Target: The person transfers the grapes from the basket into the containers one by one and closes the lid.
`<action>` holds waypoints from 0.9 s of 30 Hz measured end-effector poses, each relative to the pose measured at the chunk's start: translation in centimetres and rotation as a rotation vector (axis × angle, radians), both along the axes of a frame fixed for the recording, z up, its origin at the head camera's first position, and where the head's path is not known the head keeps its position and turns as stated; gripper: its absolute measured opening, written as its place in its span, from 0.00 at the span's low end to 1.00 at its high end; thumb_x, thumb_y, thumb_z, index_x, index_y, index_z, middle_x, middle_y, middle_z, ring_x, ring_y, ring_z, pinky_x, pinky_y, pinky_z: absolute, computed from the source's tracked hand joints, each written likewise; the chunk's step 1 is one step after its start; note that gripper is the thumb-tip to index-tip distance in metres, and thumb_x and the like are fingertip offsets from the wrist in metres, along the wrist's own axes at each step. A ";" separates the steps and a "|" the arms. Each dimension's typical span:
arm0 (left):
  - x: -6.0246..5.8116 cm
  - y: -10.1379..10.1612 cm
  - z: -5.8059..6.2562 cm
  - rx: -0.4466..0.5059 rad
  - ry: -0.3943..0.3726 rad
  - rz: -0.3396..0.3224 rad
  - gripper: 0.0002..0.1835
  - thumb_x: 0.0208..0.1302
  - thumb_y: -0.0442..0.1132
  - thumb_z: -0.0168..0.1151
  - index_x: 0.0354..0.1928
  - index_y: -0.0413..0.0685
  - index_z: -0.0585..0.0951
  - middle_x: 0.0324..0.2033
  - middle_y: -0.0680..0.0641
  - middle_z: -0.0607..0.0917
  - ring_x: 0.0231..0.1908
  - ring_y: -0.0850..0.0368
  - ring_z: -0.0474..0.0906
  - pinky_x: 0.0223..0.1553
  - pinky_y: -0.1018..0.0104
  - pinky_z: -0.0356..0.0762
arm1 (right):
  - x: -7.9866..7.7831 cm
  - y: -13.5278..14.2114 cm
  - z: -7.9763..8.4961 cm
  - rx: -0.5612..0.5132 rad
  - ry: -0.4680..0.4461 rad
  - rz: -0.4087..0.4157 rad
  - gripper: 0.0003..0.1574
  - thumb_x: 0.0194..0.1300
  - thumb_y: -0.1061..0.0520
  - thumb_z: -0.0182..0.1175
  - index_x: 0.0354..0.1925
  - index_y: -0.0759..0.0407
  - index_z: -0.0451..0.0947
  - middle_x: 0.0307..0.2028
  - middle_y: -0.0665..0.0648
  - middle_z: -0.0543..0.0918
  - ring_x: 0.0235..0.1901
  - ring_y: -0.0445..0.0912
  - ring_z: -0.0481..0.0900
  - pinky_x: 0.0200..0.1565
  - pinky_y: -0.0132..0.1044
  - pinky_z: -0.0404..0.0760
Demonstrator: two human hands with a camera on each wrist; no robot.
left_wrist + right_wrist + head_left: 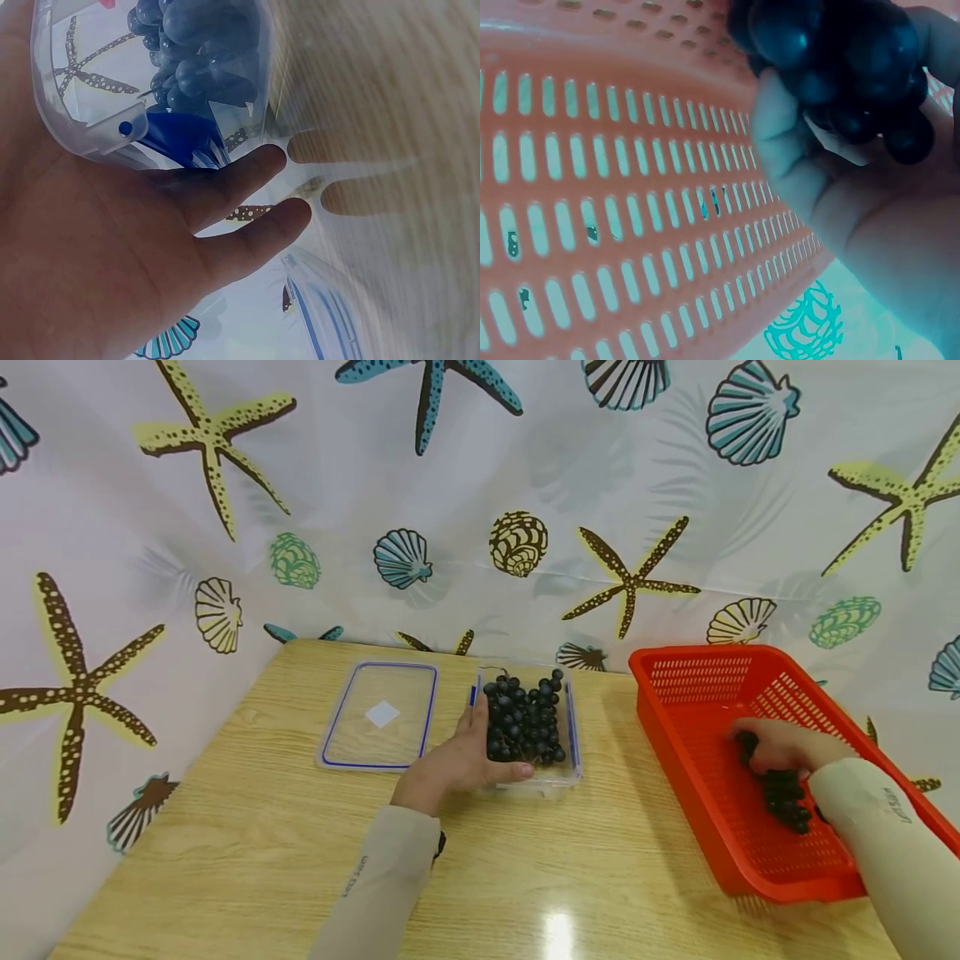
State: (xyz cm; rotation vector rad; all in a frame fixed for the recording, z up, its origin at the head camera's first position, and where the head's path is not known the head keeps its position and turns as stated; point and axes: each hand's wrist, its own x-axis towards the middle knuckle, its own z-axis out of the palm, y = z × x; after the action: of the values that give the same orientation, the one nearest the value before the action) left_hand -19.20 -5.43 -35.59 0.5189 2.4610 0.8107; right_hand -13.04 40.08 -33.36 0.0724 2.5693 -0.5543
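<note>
A clear plastic container with blue side clips stands on the table, filled with dark grapes. My left hand rests against its near left corner, the fingers fairly straight along the left side and the thumb across the front. In the left wrist view, two fingers extend beside a blue clip. My right hand is inside the red basket and holds a bunch of dark grapes. The right wrist view shows fingers curled round this bunch, close to the slotted basket wall.
A clear lid with a blue seal and a white diamond label lies left of the container. The wooden table meets a sheet printed with starfish and shells at the back. The basket has raised walls at the table's right.
</note>
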 end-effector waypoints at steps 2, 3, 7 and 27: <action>0.0 0.1 -0.1 0.001 0.001 0.001 0.69 0.59 0.69 0.66 0.78 0.57 0.22 0.79 0.42 0.30 0.74 0.31 0.46 0.67 0.37 0.58 | -0.2 0.1 -0.1 0.016 0.059 0.006 0.39 0.54 0.70 0.64 0.65 0.69 0.67 0.47 0.72 0.75 0.40 0.61 0.74 0.34 0.49 0.80; 0.0 0.1 -0.1 0.000 0.001 0.001 0.69 0.60 0.69 0.66 0.78 0.57 0.22 0.79 0.42 0.30 0.74 0.31 0.46 0.67 0.37 0.58 | -0.4 0.1 -0.2 0.025 0.086 0.005 0.40 0.53 0.69 0.65 0.65 0.69 0.67 0.46 0.71 0.76 0.40 0.61 0.74 0.38 0.50 0.80; 0.1 0.1 -0.1 -0.007 0.003 0.004 0.69 0.59 0.69 0.66 0.78 0.57 0.22 0.79 0.41 0.30 0.74 0.30 0.46 0.67 0.37 0.58 | -0.9 -0.3 -0.1 0.034 0.183 -0.016 0.41 0.56 0.67 0.66 0.67 0.69 0.65 0.49 0.73 0.77 0.41 0.61 0.75 0.46 0.58 0.80; 0.1 0.2 0.1 0.001 0.008 0.001 0.71 0.58 0.68 0.69 0.77 0.56 0.21 0.78 0.41 0.29 0.74 0.29 0.45 0.66 0.37 0.60 | -1.4 -3.6 3.0 0.039 0.341 0.011 0.49 0.60 0.67 0.64 0.75 0.69 0.54 0.62 0.80 0.70 0.48 0.64 0.76 0.51 0.64 0.76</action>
State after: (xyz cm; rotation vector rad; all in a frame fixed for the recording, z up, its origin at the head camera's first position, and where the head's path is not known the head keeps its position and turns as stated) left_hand -19.11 -5.26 -35.47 0.5226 2.4684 0.8113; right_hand -14.48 36.51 -30.31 -0.0257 2.9097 -0.5525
